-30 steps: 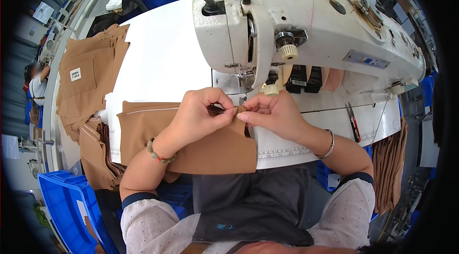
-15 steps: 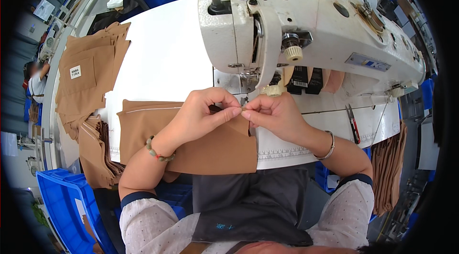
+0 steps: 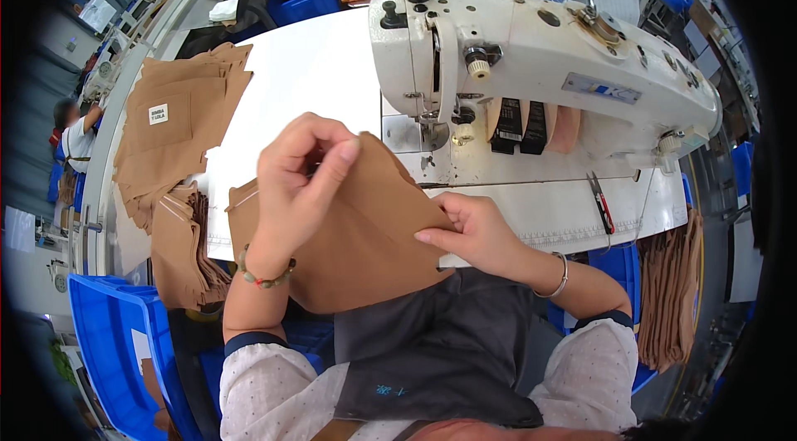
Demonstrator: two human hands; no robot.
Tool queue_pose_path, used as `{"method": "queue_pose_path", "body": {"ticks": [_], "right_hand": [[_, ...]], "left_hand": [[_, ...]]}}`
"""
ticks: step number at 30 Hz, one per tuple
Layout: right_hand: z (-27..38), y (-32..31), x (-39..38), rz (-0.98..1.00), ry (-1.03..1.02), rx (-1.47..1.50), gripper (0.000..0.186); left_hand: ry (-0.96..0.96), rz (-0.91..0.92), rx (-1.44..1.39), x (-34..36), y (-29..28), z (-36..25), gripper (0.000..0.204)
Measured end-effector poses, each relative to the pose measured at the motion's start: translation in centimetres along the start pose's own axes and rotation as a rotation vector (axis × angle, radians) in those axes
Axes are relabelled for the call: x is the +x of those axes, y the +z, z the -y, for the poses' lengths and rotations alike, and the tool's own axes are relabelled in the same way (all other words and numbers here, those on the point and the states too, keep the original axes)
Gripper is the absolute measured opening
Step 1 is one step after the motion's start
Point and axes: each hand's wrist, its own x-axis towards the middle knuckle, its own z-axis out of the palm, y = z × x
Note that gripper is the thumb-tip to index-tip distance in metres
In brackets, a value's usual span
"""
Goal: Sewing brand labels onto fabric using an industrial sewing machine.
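A tan brown fabric piece [image 3: 357, 233] hangs between my two hands over the table's front edge and my lap. My left hand [image 3: 303, 183] pinches its raised upper corner between thumb and fingers. Farther right and lower, my right hand [image 3: 473, 229] is closed on the fabric's right edge, thumb on top. A pale line runs along the fabric's left upper edge, partly hidden behind my left hand. Just beyond my hands stands a white sewing machine [image 3: 531, 59], its presser foot and needle area apart from the fabric.
Brown fabric pieces [image 3: 207, 100] with a white label lie stacked at the left. More folded pieces [image 3: 170, 250] hang below them, and others [image 3: 668, 291] hang at the right. Thread snips [image 3: 601, 202] rest right of my right hand. A blue bin [image 3: 120, 350] stands lower left.
My hands, together near the needle before, have moved apart. The left hand went left and up, lifting the fabric's corner; the right hand moved slightly down. The camera view shifted a little.
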Motion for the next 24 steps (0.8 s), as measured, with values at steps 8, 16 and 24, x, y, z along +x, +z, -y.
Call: {"method": "queue_pose_path", "body": {"ticks": [8,16,24], "right_hand": [[3.6,1.5,-3.0,-0.098,-0.157,-0.318,0.015],[6.3,7.2,-2.0,0.147,-0.44,-0.697,0.017],[3.2,13.0,3.1,0.249,-0.044,-0.125,0.023]], "left_hand": [[0.049,-0.288,-0.165,-5.1,-2.6,-2.4,0.005],[0.066,-0.677,-0.017,-10.3,-6.7,-0.7,0.007],[0.399,-0.065,0.889,2.4,-10.9,-3.3,0.002]]}}
